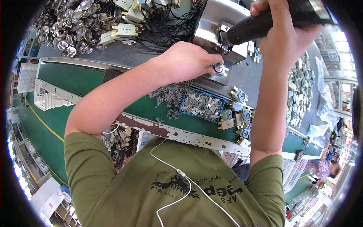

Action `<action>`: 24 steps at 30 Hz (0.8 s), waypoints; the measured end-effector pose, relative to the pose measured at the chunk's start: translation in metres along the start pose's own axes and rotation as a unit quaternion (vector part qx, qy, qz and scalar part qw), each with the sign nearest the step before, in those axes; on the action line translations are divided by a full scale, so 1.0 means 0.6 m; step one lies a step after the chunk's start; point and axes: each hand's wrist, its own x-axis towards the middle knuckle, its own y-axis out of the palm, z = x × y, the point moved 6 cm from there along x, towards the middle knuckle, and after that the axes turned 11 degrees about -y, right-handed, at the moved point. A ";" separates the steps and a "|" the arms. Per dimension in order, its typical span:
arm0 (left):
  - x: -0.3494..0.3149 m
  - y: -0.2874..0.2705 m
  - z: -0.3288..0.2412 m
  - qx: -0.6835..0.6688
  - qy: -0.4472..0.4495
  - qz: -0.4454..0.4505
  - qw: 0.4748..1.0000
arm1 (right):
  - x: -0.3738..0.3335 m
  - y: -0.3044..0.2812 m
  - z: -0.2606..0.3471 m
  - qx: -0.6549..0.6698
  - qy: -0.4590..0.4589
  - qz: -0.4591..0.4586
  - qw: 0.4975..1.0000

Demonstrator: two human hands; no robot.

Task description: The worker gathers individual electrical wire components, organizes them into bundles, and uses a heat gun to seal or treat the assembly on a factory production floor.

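Observation:
My right hand (285, 39) is wrapped around a black powered screwdriver (249, 30), which slants down to the left. Its tip meets a metal fixture block (207, 38) at the bench's middle; what lies right under the tip is hard to make out. Just in front of that block, my left hand (189, 62) pinches a small part with a round grey face and metal tabs (220, 69) between thumb and fingertips. This part is at the lower edge of the fixture and partly covered by the fingers.
Silvery discs (77, 24) and white blocks (124, 30) with black wires (170, 26) are heaped at the far left. Nearer lie loose springs (166, 96) and a blue tray (198, 117) of metal pieces. Similar parts (239, 94) sit to its right; more (300, 90) are piled beyond my right arm.

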 end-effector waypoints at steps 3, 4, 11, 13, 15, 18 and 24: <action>0.000 0.002 -0.001 0.004 0.009 -0.011 1.000 | 0.012 0.011 -0.023 0.125 0.119 0.029 0.985; 0.000 0.002 -0.002 0.003 0.012 -0.014 1.000 | 0.015 0.009 -0.030 0.126 0.117 0.028 0.985; -0.002 0.002 0.001 -0.011 0.007 -0.014 1.000 | -0.002 0.007 -0.007 0.021 0.050 -0.061 0.997; -0.001 0.000 -0.001 -0.019 0.003 -0.006 1.000 | -0.005 0.002 -0.002 -0.002 0.042 -0.068 0.997; 0.001 0.001 0.000 -0.017 -0.002 0.005 1.000 | -0.006 0.004 0.003 -0.011 0.043 -0.069 0.997; 0.002 0.000 -0.002 -0.012 -0.008 0.015 1.000 | -0.010 0.005 0.007 -0.035 0.040 -0.087 0.995; -0.005 0.005 0.002 -0.013 0.011 -0.040 0.999 | -0.012 0.012 0.016 -0.022 0.008 -0.047 0.999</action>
